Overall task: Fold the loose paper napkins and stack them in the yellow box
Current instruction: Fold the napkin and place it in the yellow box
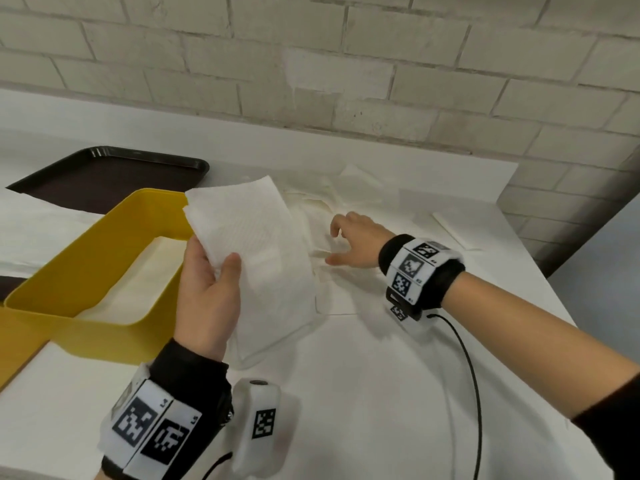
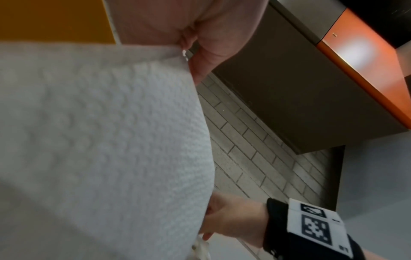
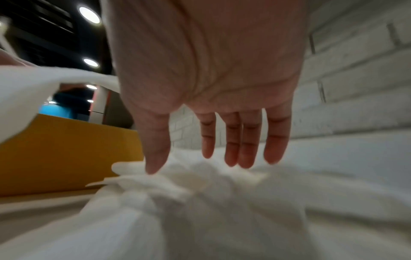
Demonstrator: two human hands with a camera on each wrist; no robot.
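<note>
Here, a napkin held over the table beside the yellow box.
Left hand pinches a white napkin just right of the yellow box; farther off, right hand, fingers spread, reaches over loose napkins.

Yellow box open on top, interior reachable from above; its right wall sits just beside the napkin I'm holding up in my left hand. Loose napkin pile covers the table ahead, under my right hand. Dark tray behind box, brick wall blocks the far side. Near-right table bare except a cable.
</note>
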